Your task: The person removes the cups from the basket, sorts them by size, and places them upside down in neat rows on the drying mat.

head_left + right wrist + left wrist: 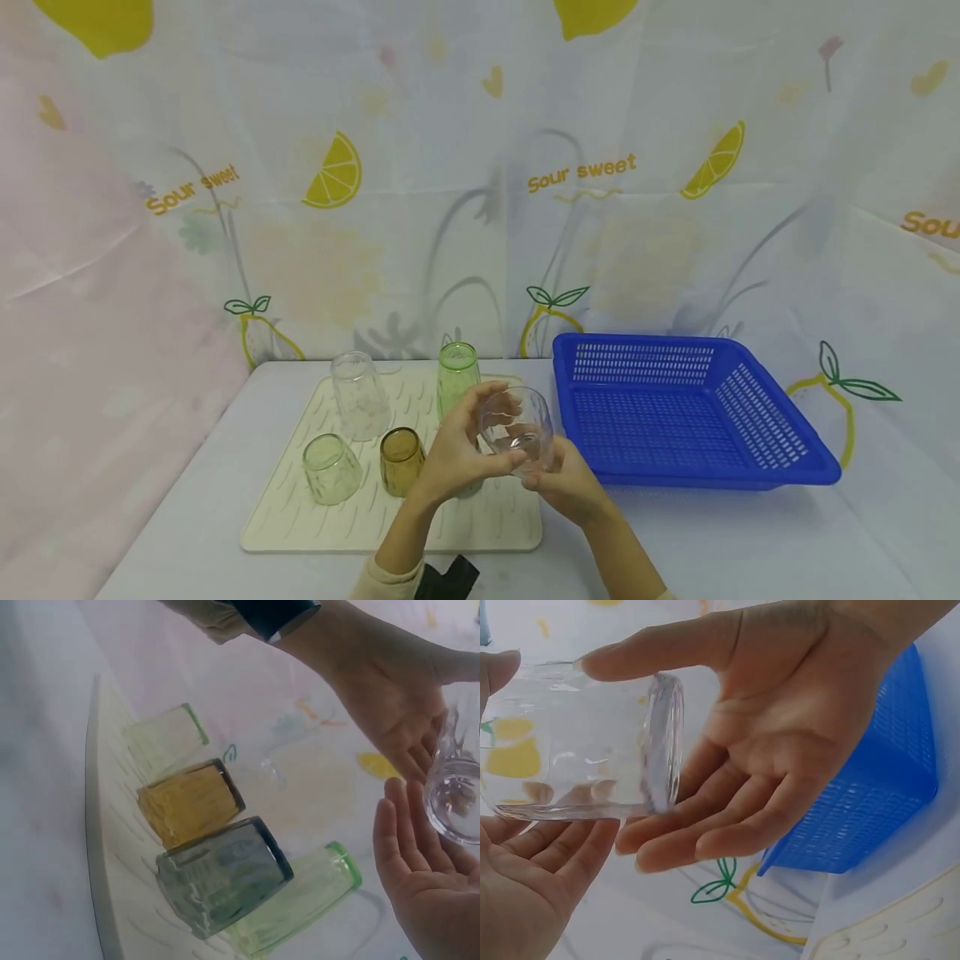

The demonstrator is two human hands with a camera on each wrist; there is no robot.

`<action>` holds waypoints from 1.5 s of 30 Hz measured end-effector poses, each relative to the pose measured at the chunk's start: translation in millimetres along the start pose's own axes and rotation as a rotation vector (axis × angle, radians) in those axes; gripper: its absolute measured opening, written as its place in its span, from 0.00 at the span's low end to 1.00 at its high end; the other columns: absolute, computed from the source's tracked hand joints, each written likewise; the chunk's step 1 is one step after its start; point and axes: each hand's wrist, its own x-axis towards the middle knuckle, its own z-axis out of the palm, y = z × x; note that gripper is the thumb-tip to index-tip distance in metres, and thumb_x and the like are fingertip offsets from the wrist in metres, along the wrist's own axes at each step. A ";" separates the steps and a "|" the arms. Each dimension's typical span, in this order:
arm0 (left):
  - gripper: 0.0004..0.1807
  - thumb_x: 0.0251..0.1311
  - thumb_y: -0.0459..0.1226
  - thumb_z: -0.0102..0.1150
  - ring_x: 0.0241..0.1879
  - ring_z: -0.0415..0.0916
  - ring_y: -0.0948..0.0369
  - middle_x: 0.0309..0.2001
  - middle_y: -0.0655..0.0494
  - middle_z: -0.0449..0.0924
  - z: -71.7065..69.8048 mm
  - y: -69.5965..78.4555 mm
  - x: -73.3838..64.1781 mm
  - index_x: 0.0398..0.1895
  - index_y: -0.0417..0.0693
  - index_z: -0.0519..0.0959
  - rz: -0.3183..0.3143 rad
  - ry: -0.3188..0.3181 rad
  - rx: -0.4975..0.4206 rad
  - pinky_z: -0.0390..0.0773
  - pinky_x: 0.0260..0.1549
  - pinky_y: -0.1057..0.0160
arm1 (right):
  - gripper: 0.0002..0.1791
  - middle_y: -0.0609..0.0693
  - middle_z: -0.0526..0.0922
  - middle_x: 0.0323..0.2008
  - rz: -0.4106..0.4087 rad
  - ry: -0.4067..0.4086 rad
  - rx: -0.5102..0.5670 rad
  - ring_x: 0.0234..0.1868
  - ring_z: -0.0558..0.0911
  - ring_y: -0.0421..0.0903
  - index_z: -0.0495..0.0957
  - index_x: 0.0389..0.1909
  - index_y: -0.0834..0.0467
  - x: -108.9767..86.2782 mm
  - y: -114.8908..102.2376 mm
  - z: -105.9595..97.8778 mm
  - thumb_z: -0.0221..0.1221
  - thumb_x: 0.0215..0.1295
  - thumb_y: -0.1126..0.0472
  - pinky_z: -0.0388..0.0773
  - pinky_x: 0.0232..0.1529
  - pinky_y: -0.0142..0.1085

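Observation:
A clear drinking glass (pixel 525 421) is held between both hands above the right part of a cream drying mat (pixel 300 529). My left hand (pixel 453 450) grips its side, thumb across the front and fingers behind. With thumb and fingertips, my right hand (pixel 573 483) holds the thick base end, its palm apart from the glass (pixel 577 750). On the mat stand a short pale green glass (pixel 332 471), an amber glass (pixel 401 462), a tall clear glass (pixel 362 396) and a tall green glass (pixel 457 375). A grey glass (pixel 225 877), mostly hidden behind my left hand in the head view, stands beside the amber one.
A blue plastic basket (pixel 697 479) with slotted walls stands on the white table (pixel 750 550), right of the mat. A lemon-print cloth (pixel 420 233) hangs behind the table. A dark band (pixel 450 579) is around my left wrist.

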 end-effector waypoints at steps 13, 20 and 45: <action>0.38 0.46 0.30 0.69 0.48 0.75 0.51 0.50 0.39 0.76 -5.4 -2.7 -15.2 0.63 0.35 0.64 -0.137 -0.016 0.050 0.80 0.46 0.59 | 0.25 0.52 0.76 0.56 -0.080 0.158 -0.100 0.57 0.75 0.44 0.67 0.61 0.59 -7.4 -26.0 -11.6 0.58 0.63 0.67 0.73 0.59 0.34; 0.36 0.46 0.33 0.70 0.50 0.76 0.54 0.52 0.44 0.77 -2.9 -2.9 -19.5 0.61 0.38 0.66 -0.202 -0.036 0.079 0.77 0.52 0.59 | 0.26 0.49 0.77 0.54 -0.085 0.167 -0.271 0.54 0.77 0.44 0.70 0.60 0.60 -4.9 -45.3 -8.7 0.60 0.59 0.71 0.77 0.53 0.34; 0.39 0.40 0.41 0.76 0.52 0.76 0.55 0.51 0.50 0.79 14.8 -15.7 -28.5 0.59 0.40 0.71 -0.252 -0.100 0.261 0.74 0.56 0.56 | 0.36 0.58 0.77 0.54 -0.011 -0.036 -0.962 0.55 0.77 0.46 0.67 0.60 0.66 3.8 -75.8 1.5 0.70 0.49 0.66 0.75 0.57 0.38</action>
